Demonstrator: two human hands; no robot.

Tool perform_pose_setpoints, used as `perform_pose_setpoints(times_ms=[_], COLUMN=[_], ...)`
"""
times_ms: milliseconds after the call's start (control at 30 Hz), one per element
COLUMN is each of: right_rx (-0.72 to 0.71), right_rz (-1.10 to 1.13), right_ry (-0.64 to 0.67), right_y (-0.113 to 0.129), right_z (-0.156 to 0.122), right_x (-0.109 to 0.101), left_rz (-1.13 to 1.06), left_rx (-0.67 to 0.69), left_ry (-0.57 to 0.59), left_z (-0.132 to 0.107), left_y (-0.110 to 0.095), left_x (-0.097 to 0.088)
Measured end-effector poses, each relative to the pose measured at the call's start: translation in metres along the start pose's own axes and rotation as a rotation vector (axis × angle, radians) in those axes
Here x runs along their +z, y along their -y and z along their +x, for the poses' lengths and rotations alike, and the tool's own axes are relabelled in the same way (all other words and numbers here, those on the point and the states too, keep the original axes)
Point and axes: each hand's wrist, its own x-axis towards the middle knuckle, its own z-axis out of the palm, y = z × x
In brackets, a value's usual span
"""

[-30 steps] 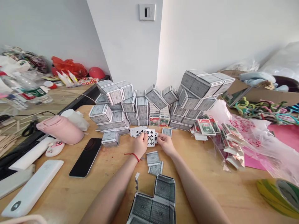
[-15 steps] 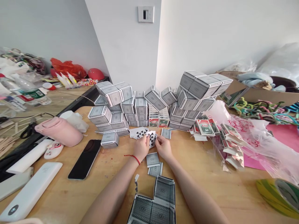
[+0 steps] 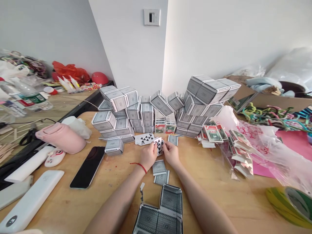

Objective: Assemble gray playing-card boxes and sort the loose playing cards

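My left hand (image 3: 148, 156), with a red string at its wrist, pinches white playing cards (image 3: 159, 145) that show black club pips. My right hand (image 3: 171, 152) grips their right edge between thumb and finger. Just beyond my left hand, face-up cards (image 3: 145, 139) lie spread on the table. Two face-down cards (image 3: 159, 167) lie between my forearms, and another face-down card (image 3: 173, 140) is beyond my right hand. Nearest me is a block shape made of joined cards (image 3: 159, 211). How many cards my hands hold cannot be made out.
Stacked card boxes (image 3: 119, 126) line the table's back, with a taller stack (image 3: 209, 92) at right. A phone (image 3: 88, 167), a power bank (image 3: 34, 198) and a pink cup (image 3: 60, 138) lie left. Card packs (image 3: 213, 133), plastic film (image 3: 275, 152) and yellow tape (image 3: 290, 204) are right.
The held cards have tilted and drawn closer together, with both hands still on them. My left hand has shifted slightly right. Other things on the table stay put.
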Motion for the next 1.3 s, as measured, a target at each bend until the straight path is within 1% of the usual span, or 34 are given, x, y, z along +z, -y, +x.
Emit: perform_pose_setpoints(times_ms=[100,267,333,367,433,533,633,733,867,933,1000,1067,1200,1267,1300], right_rx=[-0.017,-0.033,-0.027,-0.019,0.01,0.087,0.166,0.186,0.146,0.093,0.024,-0.055,-0.19,-0.234,-0.249], right_rz=[-0.038,-0.209,-0.227,-0.202,-0.07,0.219,0.391,0.437,0.407,0.357,0.24,0.028,-0.473,-0.635,-0.678], right_ry=[-0.03,-0.144,-0.179,-0.18,-0.126,0.076,0.254,0.341,0.379,0.36,0.311,0.225,0.029,-0.03,-0.048], right_y=[0.002,0.007,0.007,0.007,0.006,0.005,0.005,0.005,0.003,0.002,0.0,0.0,0.001,0.001,0.0], right_z=[-0.001,-0.006,-0.006,-0.005,-0.003,0.002,0.005,0.006,0.006,0.005,0.004,0.002,-0.002,-0.003,-0.004], right_x=[0.0,0.002,0.003,0.003,0.001,-0.002,-0.005,-0.007,-0.006,-0.005,-0.004,-0.004,-0.004,-0.003,-0.003], left_rz=[0.001,-0.011,-0.019,-0.022,-0.031,-0.025,-0.015,-0.024,-0.05,-0.065,-0.081,-0.113,-0.19,-0.205,-0.208], left_rx=[0.026,0.099,0.127,0.131,0.116,0.037,-0.061,-0.128,-0.145,-0.141,-0.126,-0.087,0.057,0.101,0.106], left_ry=[0.008,0.01,0.003,-0.003,-0.027,-0.097,-0.15,-0.172,-0.189,-0.183,-0.164,-0.121,-0.004,0.022,0.027], left_z=[-0.001,-0.002,-0.003,-0.004,-0.005,-0.006,-0.005,-0.002,0.001,0.001,0.0,-0.002,-0.006,-0.007,-0.007], left_y=[0.0,-0.002,-0.003,-0.003,-0.003,0.0,0.003,0.006,0.007,0.008,0.007,0.006,0.001,-0.001,-0.002], left_x=[0.0,-0.003,-0.004,-0.004,-0.004,-0.002,0.0,0.001,0.002,0.002,0.002,0.002,0.001,0.001,0.001])
